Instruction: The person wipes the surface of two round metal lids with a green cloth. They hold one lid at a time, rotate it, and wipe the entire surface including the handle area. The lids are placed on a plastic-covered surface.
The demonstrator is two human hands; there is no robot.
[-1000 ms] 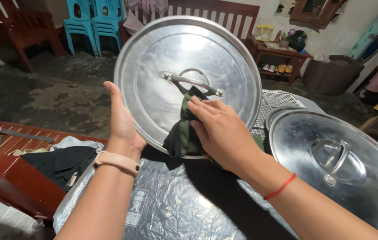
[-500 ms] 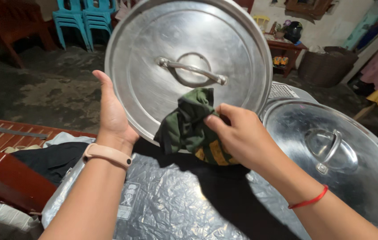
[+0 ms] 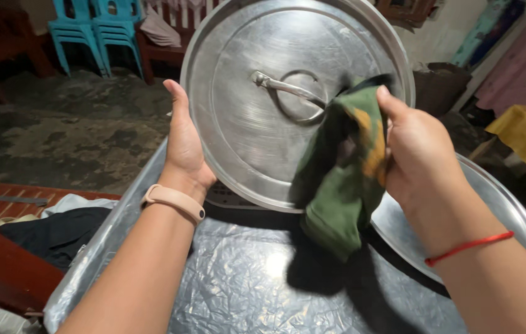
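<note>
The big round metal lid (image 3: 263, 105) is held up on its edge by the left hand (image 3: 183, 148). A green cloth (image 3: 343, 173) is gripped by the right hand (image 3: 420, 154) against the lid's right side. Wiping seems underway; next, the cloth probably must be rubbed across the lid.

A big round metal lid (image 3: 256, 111) is held upright, handle side facing near. A crumpled green cloth (image 3: 337, 179) is pressed against its right edge.

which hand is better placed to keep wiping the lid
Right. The right hand holds the green cloth against the right side of the metal lid. The left hand is busy propping the lid's left rim upright.
</note>
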